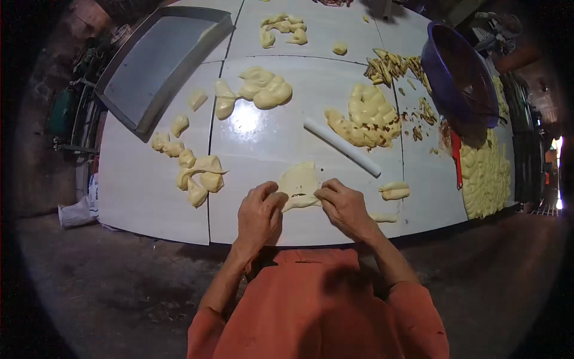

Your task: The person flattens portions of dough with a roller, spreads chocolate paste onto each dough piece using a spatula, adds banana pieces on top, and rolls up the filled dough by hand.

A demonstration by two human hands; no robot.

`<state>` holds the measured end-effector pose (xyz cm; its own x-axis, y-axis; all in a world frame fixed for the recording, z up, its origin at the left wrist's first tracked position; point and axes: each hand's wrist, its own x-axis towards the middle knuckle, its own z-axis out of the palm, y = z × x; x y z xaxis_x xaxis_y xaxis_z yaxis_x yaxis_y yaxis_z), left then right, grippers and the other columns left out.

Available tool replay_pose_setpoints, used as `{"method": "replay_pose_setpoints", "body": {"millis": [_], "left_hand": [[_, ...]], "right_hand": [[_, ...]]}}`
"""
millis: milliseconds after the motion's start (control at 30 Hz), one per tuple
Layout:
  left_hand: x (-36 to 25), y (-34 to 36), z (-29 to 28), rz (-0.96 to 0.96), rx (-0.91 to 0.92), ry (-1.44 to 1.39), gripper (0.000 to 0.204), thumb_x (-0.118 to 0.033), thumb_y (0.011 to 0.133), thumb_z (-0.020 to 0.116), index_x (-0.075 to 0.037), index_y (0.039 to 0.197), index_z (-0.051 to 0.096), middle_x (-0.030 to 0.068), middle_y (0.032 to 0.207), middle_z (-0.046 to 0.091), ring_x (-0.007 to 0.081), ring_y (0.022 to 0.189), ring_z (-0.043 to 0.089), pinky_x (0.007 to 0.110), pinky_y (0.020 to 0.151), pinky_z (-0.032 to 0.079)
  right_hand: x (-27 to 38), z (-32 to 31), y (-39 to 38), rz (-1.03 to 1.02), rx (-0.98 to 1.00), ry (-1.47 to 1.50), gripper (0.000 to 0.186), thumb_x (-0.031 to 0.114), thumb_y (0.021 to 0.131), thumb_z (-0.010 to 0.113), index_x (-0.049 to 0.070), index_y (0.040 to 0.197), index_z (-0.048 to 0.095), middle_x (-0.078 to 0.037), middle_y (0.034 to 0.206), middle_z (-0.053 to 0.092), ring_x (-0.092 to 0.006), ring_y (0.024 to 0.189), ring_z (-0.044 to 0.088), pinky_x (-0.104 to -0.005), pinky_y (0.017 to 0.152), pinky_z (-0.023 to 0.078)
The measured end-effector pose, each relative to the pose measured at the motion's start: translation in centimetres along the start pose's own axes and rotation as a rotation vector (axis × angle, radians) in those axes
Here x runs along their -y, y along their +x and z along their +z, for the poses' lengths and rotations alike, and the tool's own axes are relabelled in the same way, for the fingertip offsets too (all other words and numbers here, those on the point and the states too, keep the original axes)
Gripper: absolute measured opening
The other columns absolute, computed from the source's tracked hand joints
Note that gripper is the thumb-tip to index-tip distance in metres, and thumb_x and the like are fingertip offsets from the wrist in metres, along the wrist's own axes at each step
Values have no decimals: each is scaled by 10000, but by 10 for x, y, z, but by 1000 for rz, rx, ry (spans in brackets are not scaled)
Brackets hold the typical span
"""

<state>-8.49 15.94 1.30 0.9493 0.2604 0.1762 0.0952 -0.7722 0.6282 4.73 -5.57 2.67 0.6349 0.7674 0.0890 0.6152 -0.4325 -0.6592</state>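
A thin, pale sheet of dough [300, 175] lies near the table's front edge, its near edge folded over. Just behind that fold shows a small dark bit of filling [298, 195]. My left hand [259, 212] is closed on the fold's left end, and my right hand [345, 208] pinches the right end. Beyond the right hand a white rolling pin [342, 146] lies slantwise. Finished-looking dough rolls [394, 191] sit to its right, and another roll [384, 218] lies partly behind my right wrist.
Dough lumps [200, 172] are scattered at left, with larger masses [263, 88] farther back. A grey metal tray [164, 63] stands back left. On the right are a purple basin [435, 72], cut banana-like strips [388, 66], a red-handled tool [457, 158] and a spread of dough pieces [487, 179].
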Motion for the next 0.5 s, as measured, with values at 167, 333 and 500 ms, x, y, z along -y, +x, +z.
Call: {"method": "replay_pose_setpoints", "body": {"millis": [167, 333, 500], "left_hand": [[-9, 5, -12, 138, 64, -60, 360, -129, 819, 784, -156, 1173, 721, 103, 1279, 637, 299, 1100, 642, 432, 868, 508], [-4, 9, -2, 271, 81, 4, 254, -228, 853, 797, -136, 1082, 737, 50, 1245, 619, 259, 1081, 616, 413, 829, 473], [-6, 11, -3, 147, 26, -79, 154, -194, 901, 746, -96, 1020, 732, 98, 1129, 673, 298, 1037, 638, 429, 851, 494]], "right_hand": [[11, -20, 4, -124, 126, -66, 285, 164, 920, 732, 95, 1193, 690, -119, 1152, 662, -302, 897, 709, -392, 743, 581], [-3, -2, 9, -282, 101, -209, 211, 244, 951, 704, 95, 1093, 658, -84, 1001, 617, -270, 827, 668, -407, 675, 550], [0, 2, 17, -162, 108, -87, 141, 208, 1000, 648, 67, 1005, 643, -101, 924, 622, -317, 743, 659, -428, 639, 540]]}}
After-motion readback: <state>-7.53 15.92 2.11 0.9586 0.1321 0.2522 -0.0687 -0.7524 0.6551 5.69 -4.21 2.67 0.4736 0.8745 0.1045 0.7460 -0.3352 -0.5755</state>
